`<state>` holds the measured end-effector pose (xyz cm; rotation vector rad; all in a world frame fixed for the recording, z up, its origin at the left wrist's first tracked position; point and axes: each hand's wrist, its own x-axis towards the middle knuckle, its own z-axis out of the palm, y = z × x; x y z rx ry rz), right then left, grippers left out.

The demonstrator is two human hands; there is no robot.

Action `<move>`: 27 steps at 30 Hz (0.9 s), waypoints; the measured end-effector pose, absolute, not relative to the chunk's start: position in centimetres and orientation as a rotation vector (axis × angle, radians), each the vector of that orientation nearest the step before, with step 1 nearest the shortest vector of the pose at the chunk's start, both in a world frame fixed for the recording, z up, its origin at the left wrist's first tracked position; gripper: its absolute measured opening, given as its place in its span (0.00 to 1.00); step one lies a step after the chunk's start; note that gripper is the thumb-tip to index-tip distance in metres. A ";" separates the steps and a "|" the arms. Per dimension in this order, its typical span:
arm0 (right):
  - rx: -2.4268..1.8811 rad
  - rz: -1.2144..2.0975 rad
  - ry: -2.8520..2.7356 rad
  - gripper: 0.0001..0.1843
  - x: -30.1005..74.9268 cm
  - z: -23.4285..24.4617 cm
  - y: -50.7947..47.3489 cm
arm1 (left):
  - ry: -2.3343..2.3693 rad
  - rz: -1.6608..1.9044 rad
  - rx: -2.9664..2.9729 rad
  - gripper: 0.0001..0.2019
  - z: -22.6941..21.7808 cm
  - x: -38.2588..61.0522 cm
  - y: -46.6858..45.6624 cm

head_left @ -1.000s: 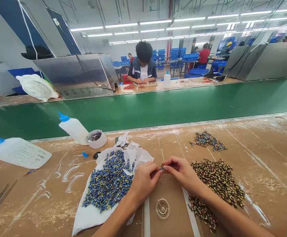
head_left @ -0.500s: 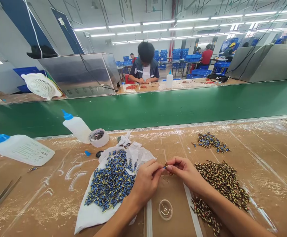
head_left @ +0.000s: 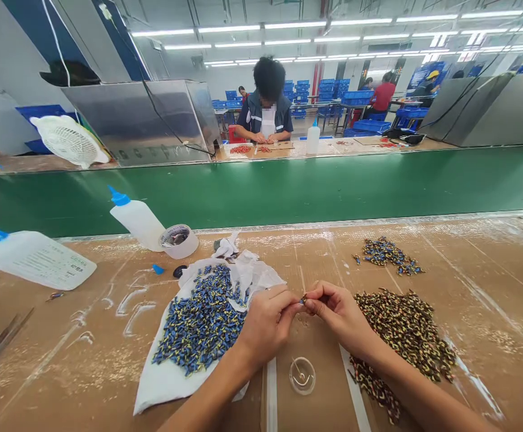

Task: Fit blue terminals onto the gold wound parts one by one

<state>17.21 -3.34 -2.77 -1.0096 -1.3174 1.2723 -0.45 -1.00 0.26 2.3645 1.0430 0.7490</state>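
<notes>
My left hand (head_left: 268,321) and my right hand (head_left: 340,313) meet fingertip to fingertip over the table. Both pinch a tiny part (head_left: 303,299), bluish on the left and dark on the right; the fingers hide most of it. Left of my hands, a heap of small blue-and-yellow pieces (head_left: 198,324) lies on a white cloth (head_left: 162,387). To the right spreads a heap of small dark pieces with yellow and red (head_left: 403,330). Behind that is a smaller pile of mixed blue and dark pieces (head_left: 391,255). A clear round cup (head_left: 302,377) with a thin curved wire inside stands below my hands.
Two white bottles with blue nozzles, one near (head_left: 40,261) and one farther back (head_left: 139,225), sit at the left beside a tape roll (head_left: 180,241). Tweezers (head_left: 6,339) lie at the left edge. Across the green belt (head_left: 288,192), a person (head_left: 268,111) works at another bench.
The view has tilted down slightly, so the background sits higher. My hands keep the same pinch on the tiny part, with only slight finger movement.
</notes>
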 end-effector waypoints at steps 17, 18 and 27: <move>-1.019 1.364 -1.274 0.14 16.8 -3.7 -3.4 | 1.163 0.641 2.134 0.08 0.1 0.2 -1.2; -1.025 1.357 -1.279 0.14 16.8 -3.7 -3.4 | 1.164 0.642 2.135 0.08 0.1 0.2 -1.2; -1.021 1.403 -1.195 0.14 16.8 -3.4 -3.3 | 1.093 0.646 2.191 0.09 0.3 -0.1 -0.5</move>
